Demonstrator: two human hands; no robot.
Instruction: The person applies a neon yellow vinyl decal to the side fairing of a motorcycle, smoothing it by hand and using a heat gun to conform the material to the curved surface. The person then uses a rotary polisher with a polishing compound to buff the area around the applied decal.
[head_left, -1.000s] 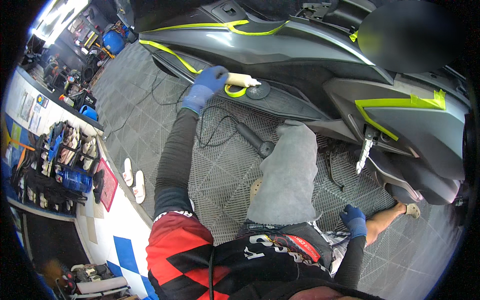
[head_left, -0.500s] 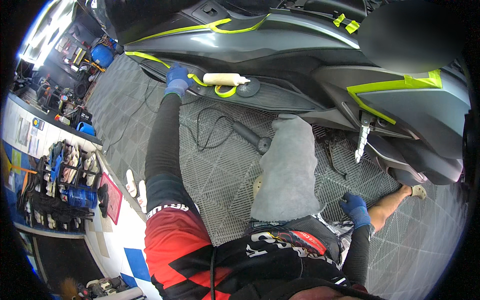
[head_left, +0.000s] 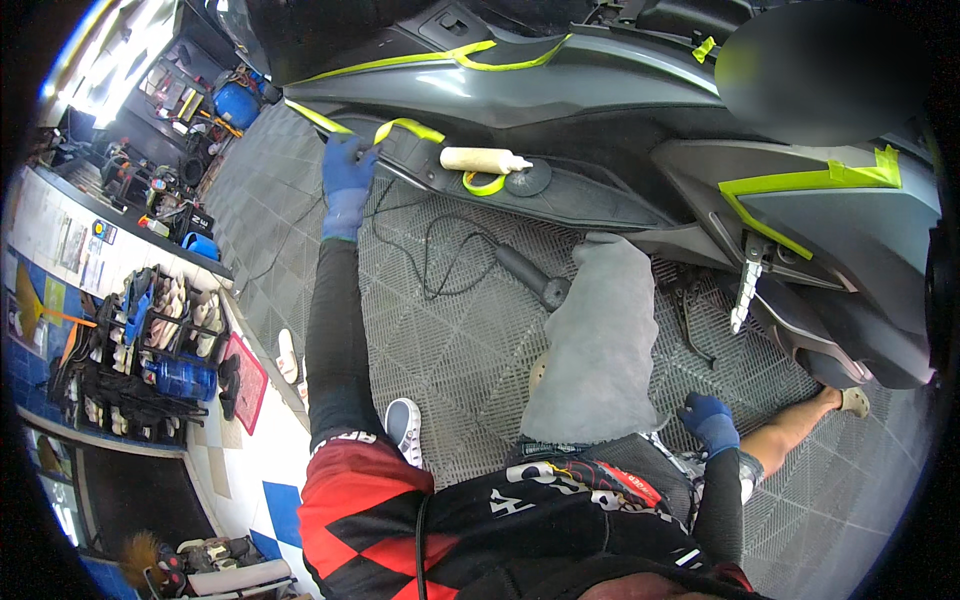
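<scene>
Blue-gloved left hand (head_left: 348, 180) touches one yellow tape strip (head_left: 318, 119).

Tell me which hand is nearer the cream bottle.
Left. The left hand is left of the bottle, apart from it; the right hand is farther off, toward the lower right.

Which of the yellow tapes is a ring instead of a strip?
The yellow roll beside the black disc, just below the cream bottle in the view. The upper strip and the angled right-side strip run as bands.
</scene>
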